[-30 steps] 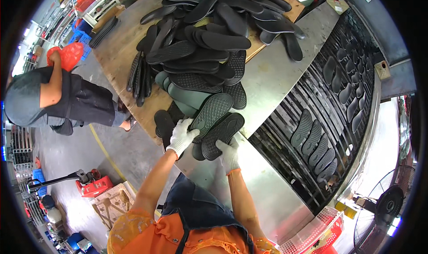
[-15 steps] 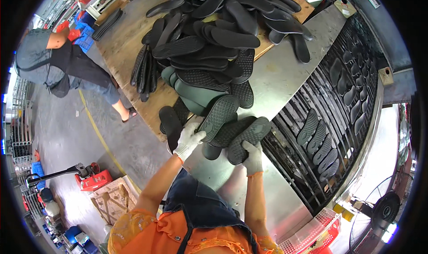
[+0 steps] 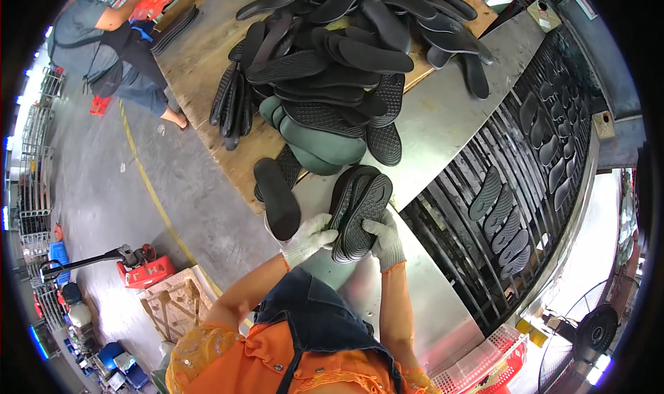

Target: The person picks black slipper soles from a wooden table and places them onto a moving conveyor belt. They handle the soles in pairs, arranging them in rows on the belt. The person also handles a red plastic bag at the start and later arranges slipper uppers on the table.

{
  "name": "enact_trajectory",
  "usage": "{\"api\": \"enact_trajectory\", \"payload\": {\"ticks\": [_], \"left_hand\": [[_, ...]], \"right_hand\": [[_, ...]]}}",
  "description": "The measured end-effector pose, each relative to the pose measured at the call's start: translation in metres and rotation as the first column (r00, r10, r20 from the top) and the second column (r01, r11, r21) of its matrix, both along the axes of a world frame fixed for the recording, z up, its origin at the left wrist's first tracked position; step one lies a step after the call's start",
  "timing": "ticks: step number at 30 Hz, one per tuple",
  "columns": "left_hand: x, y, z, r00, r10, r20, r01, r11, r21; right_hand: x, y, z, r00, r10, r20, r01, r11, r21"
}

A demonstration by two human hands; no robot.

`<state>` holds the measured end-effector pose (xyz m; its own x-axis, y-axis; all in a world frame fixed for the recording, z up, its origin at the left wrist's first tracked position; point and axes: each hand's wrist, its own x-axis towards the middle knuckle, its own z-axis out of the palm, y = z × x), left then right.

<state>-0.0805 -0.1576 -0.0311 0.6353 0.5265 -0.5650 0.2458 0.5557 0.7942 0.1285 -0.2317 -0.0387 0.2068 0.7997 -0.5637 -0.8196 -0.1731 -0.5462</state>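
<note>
Metal tabletop (image 3: pixel 423 298) beside basket (image 3: pixel 478 358); hands (image 3: pixel 385 240) grip soles (image 3: pixel 364 217).

Pretty bright overall, but there's glare on the metal tabletop (image 3: pixel 436 131) and a blown-out white patch above the fan (image 3: pixel 596 333). Fisheye bends the edges hard; corners go black.

Bundled soles (image 3: pixel 369 211) overlap; black, patterned, slightly slanted.

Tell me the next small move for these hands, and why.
Probably ease the stack of shoe soles right toward the slatted bed: the left hand and right hand hold it from either side, and patterned soles lie there in a row.
</note>
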Motion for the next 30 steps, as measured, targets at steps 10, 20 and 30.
{"api": "enact_trajectory", "payload": {"ticks": [10,20,30], "left_hand": [[0.075,0.009,0.041,0.684,0.151,-0.714,0.527,0.574,0.626],[0.082,0.004,0.025,0.758,0.086,-0.647,0.496,0.568,0.657],[0.017,-0.026,-0.004,0.953,0.181,0.241,-0.139,0.974,-0.181]], "right_hand": [[0.033,-0.066,-0.006,0.983,-0.168,0.073,0.166,0.985,0.038],[0.032,-0.091,-0.038,0.957,-0.193,-0.217,0.221,0.969,0.11],[-0.008,-0.049,-0.025,0.989,-0.054,-0.134,0.062,0.996,0.057]]}}
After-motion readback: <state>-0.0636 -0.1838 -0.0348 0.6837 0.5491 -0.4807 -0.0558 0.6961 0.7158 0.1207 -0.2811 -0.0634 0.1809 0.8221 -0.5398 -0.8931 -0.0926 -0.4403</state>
